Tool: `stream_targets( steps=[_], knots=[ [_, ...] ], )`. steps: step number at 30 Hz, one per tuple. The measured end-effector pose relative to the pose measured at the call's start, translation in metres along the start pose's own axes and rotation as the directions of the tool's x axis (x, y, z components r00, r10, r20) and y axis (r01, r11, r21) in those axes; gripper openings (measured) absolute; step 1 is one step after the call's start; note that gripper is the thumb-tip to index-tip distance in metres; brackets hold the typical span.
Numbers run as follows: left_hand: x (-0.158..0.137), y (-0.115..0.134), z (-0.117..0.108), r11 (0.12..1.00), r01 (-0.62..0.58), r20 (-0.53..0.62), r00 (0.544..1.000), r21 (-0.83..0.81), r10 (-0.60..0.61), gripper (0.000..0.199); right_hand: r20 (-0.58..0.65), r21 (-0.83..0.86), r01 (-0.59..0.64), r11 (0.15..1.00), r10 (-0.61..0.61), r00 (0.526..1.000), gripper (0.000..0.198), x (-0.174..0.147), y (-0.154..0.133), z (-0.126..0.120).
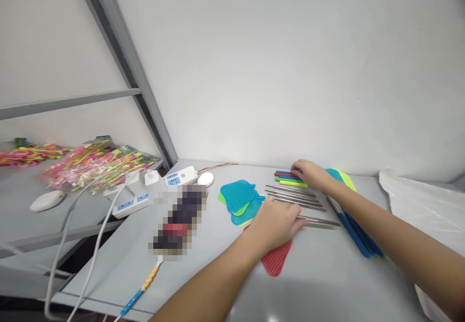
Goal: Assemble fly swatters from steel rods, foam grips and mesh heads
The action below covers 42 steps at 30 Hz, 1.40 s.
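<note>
My left hand [278, 221] is closed around a thin metal rod [321, 221], whose far end sticks out to the right. Below that hand lies a red perforated fly swatter head [276, 260], partly covered by it. My right hand [308, 173] has its fingers curled over the right ends of several coloured plastic handles [288, 178]; which one it grips is hard to make out. Between the hands, several metal rods [296, 200] lie side by side. Blue and green swatter heads [238, 196] overlap in a pile left of the rods.
Blue-handled swatters [354, 235] lie under my right forearm. White plastic sheeting [428, 210] covers the table's right side. At left are a blurred-out device [179, 220] on a cable, power strips [179, 176], a white round object [206, 179] and bagged colourful items [98, 164] on a shelf.
</note>
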State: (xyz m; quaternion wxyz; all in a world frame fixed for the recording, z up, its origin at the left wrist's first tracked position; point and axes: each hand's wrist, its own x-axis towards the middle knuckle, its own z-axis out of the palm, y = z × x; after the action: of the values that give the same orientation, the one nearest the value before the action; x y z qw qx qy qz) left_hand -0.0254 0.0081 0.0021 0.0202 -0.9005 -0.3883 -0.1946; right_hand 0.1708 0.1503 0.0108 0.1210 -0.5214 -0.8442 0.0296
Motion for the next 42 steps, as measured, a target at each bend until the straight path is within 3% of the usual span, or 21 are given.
stream_targets(
  steps=[6, 15, 25, 30, 33, 38, 42],
  knots=[
    [0.001, -0.016, 0.001, 0.999, 0.038, -0.093, 0.995, -0.006, -0.039, 0.036, 0.053, 0.012, 0.081, 0.997, -0.081, 0.995, 0.025, 0.018, 0.002, 0.014],
    [0.002, -0.017, 0.012, 0.999, -0.044, -0.097, 0.994, -0.018, 0.042, 0.039, 0.11, 0.028, 0.095, 0.995, -0.098, 0.989, 0.022, 0.028, 0.008, 0.017],
    [0.001, -0.017, 0.013, 0.999, -0.037, -0.087, 0.996, -0.032, 0.034, 0.039, 0.085, 0.048, 0.105, 0.993, -0.109, 0.99, 0.022, 0.025, 0.005, 0.019],
    [0.001, -0.017, 0.012, 0.998, -0.019, -0.07, 0.997, -0.055, 0.015, 0.038, 0.008, 0.07, 0.054, 0.996, -0.054, 0.998, 0.023, 0.01, -0.006, 0.003],
    [0.001, -0.017, 0.012, 0.997, -0.011, -0.057, 0.998, -0.072, 0.007, 0.038, -0.11, 0.117, 0.004, 0.993, 0.009, 0.994, 0.027, -0.014, -0.021, -0.011],
    [0.001, -0.015, 0.009, 0.987, 0.065, -0.087, 0.993, -0.149, -0.078, 0.035, -0.316, 0.179, -0.048, 0.983, 0.103, 0.943, 0.029, -0.07, -0.048, -0.029],
    [0.002, -0.017, 0.004, 0.956, 0.178, -0.125, 0.97, -0.233, -0.211, 0.035, -0.465, 0.141, -0.089, 0.986, 0.145, 0.873, 0.025, -0.106, -0.047, -0.03]
  ],
)
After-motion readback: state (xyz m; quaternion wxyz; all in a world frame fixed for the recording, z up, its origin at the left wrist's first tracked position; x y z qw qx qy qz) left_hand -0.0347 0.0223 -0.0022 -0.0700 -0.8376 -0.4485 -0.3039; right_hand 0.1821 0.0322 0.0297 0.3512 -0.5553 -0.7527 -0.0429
